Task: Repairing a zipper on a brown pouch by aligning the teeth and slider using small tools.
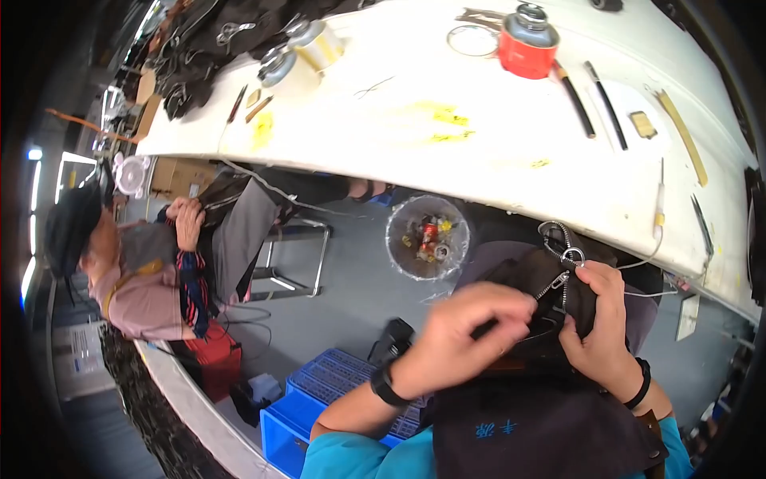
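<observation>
A dark brown zippered fabric piece lies across my lap, its silver-toothed zipper curving along the upper part. My right hand grips its right side, thumb and fingers pinching the fabric beside the zipper. Close to those fingertips are a metal ring and a zipper pull. My left hand is held just left of the zipper with curled fingers, slightly blurred. Whatever its fingertips hold, if anything, is hidden.
The white table ahead carries a red-based jar, brushes and a cord. Beneath its edge stands a lined waste bin. Blue crates are at my left. Farther left, a seated person handles dark material.
</observation>
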The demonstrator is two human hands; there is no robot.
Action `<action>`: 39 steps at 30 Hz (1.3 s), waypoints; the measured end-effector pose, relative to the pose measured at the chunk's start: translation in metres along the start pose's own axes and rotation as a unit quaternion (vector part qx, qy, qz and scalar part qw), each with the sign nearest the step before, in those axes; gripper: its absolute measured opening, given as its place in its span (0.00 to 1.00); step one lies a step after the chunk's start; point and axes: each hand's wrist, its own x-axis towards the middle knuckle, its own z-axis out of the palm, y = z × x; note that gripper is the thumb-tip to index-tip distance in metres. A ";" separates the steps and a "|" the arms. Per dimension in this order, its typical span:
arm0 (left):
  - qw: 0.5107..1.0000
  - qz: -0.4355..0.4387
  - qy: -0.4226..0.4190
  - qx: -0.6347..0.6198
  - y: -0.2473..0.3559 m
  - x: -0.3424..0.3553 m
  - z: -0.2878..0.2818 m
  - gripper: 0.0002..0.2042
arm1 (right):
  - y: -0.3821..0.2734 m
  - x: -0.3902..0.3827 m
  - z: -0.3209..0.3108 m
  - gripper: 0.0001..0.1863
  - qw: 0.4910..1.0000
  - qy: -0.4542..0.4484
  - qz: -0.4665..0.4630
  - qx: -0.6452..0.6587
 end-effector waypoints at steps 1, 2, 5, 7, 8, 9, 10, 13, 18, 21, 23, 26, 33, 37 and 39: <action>1.000 -0.005 0.013 -0.001 0.002 -0.003 0.008 0.12 | 0.005 0.000 -0.007 0.36 1.000 -0.011 -0.009 -0.007; 0.992 -0.023 0.083 0.088 -0.013 -0.001 0.001 0.13 | 0.009 0.000 -0.014 0.36 1.000 -0.022 -0.018 -0.014; 0.898 -0.119 0.221 0.360 -0.077 -0.014 -0.092 0.21 | -0.011 0.006 0.019 0.35 1.000 -0.001 -0.016 -0.005; 0.799 -0.179 0.232 0.524 -0.101 -0.023 -0.101 0.22 | -0.007 0.003 0.013 0.35 1.000 -0.003 -0.012 -0.006; 0.823 -0.163 0.198 0.506 -0.102 -0.024 -0.099 0.23 | -0.006 0.000 0.012 0.35 1.000 0.001 -0.005 -0.008; 0.849 -0.146 0.155 0.483 -0.088 -0.016 -0.088 0.24 | -0.003 -0.003 0.014 0.35 1.000 0.004 0.017 -0.019; 0.904 -0.121 0.115 0.394 -0.076 -0.012 -0.074 0.26 | -0.005 -0.003 0.013 0.35 1.000 0.009 0.010 -0.017; 0.986 -0.036 -0.017 0.164 -0.035 -0.006 -0.020 0.35 | -0.003 -0.003 0.012 0.34 1.000 0.022 -0.004 -0.001; 0.984 0.040 -0.063 0.159 -0.018 -0.002 0.046 0.40 | -0.004 -0.006 0.017 0.34 0.998 0.051 -0.027 0.037; 0.973 0.097 -0.031 0.207 -0.035 0.003 0.053 0.30 | 0.000 -0.013 0.016 0.34 0.997 0.061 -0.040 0.038; 0.962 0.161 -0.005 0.218 -0.038 0.006 0.054 0.22 | 0.001 -0.019 0.015 0.34 0.996 0.061 -0.045 0.040; 0.949 0.198 -0.006 0.246 -0.032 0.009 0.048 0.12 | 0.003 -0.023 0.012 0.34 0.996 0.048 -0.069 0.044; 0.997 -0.035 -0.057 -0.032 -0.011 0.006 0.045 0.06 | -0.002 -0.012 -0.004 0.19 0.987 0.018 -0.034 0.158; 0.987 -0.111 -0.049 -0.101 -0.007 0.004 0.053 0.05 | -0.002 -0.013 -0.002 0.19 0.972 -0.024 0.054 0.227; 0.994 -0.078 -0.047 -0.054 -0.005 0.006 0.055 0.05 | -0.005 -0.009 -0.007 0.22 0.988 -0.029 0.021 0.149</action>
